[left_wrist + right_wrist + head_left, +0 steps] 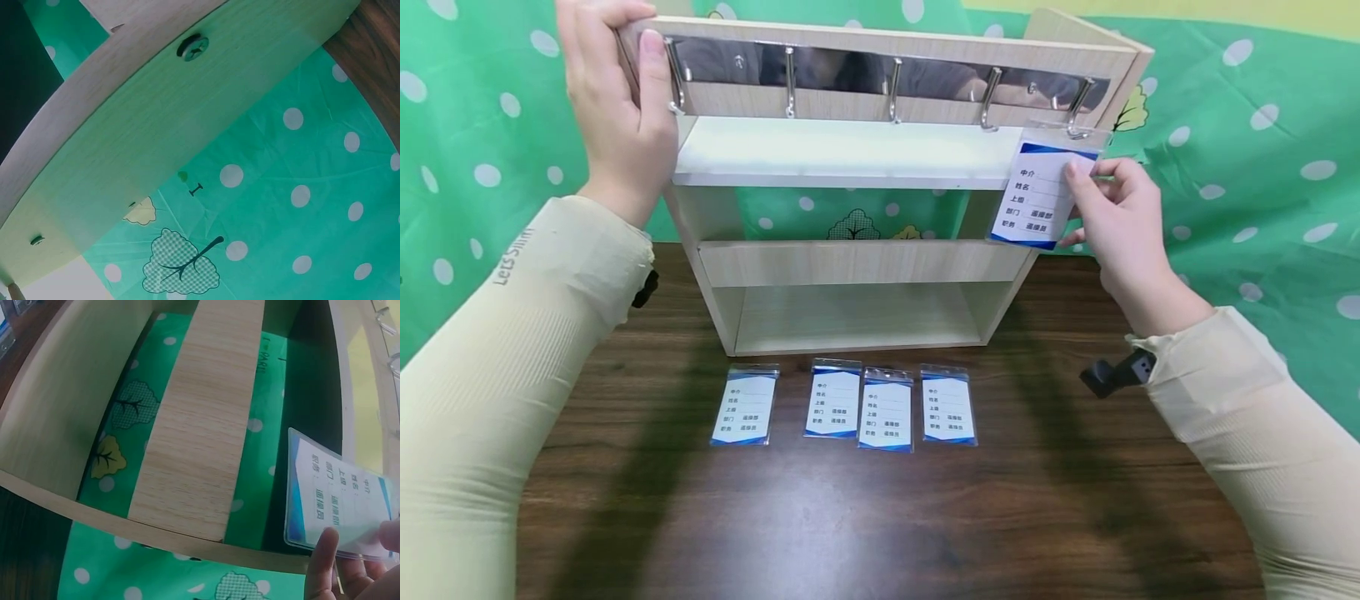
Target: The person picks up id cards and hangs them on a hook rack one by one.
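My right hand (1123,208) pinches a badge card (1037,196) in a clear sleeve by its right edge. The sleeve's top overlaps the rightmost hook (1078,108) of the metal hook strip (842,71); whether the hook passes through its slot I cannot tell. In the right wrist view the same badge card (340,500) lies between thumb and fingers. My left hand (621,108) grips the upper left corner of the wooden shelf unit (865,262), its thumb in front beside the leftmost hook. The left wrist view shows the unit's side panel (156,119) but little of the hand.
Several more badge cards (745,406) lie in a loose row on the dark wooden table (820,525), in front of the unit. A green dotted cloth (1262,167) hangs behind. Small black devices (1116,372) are strapped at both wrists.
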Demonstrator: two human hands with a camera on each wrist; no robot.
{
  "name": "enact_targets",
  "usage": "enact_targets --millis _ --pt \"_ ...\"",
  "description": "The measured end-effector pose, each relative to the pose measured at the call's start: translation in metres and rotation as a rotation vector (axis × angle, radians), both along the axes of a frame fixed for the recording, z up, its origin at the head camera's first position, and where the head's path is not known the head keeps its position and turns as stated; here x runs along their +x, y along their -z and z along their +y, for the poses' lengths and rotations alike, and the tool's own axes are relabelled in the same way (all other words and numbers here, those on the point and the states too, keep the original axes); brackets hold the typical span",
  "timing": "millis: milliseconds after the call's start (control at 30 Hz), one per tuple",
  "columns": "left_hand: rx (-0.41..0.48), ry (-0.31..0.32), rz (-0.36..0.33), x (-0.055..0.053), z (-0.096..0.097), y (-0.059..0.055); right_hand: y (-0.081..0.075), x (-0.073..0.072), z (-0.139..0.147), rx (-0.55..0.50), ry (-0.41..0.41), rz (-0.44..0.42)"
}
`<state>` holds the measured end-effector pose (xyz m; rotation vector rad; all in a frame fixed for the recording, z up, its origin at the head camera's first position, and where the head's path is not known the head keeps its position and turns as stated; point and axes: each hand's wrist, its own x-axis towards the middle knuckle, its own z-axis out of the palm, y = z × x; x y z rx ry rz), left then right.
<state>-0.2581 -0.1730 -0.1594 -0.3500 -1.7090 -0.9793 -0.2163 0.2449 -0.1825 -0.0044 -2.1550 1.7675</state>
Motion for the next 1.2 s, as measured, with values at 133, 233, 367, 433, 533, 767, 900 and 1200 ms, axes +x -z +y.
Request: enact_targets --millis 133,233,367,433,533,767,900,1200 --pt "-0.001 -0.002 -0.001 0.000 0.000 0.000 0.004 0.002 0.000 0.024 -0.011 0.009" --pt "0.002 -0.001 0.001 0.000 0.000 0.000 0.008 0.004 0.000 0.101 0.000 0.022" --pt "0.001 -0.002 0.001 0.000 0.000 0.000 0.013 0.007 -0.001 0.220 0.031 0.020" --pt "0.001 -0.003 0.000 -0.001 0.000 0.000 0.016 0.009 -0.002 0.264 0.041 0.016" --pt "0.000 -0.005 0.000 -0.001 0.000 0.000 0.022 0.011 -0.002 0.285 0.032 0.011" --pt "0.002 -0.007 -0.003 -0.001 0.001 0.001 0.037 0.016 -0.005 0.299 -0.012 -0.019" --pt "0.000 -0.015 -0.010 -0.002 0.001 0.001 0.046 0.019 -0.007 0.316 -0.043 -0.041" --pt "0.002 -0.013 -0.010 -0.001 0.001 0.000 0.062 0.025 -0.008 0.326 -0.106 -0.094"
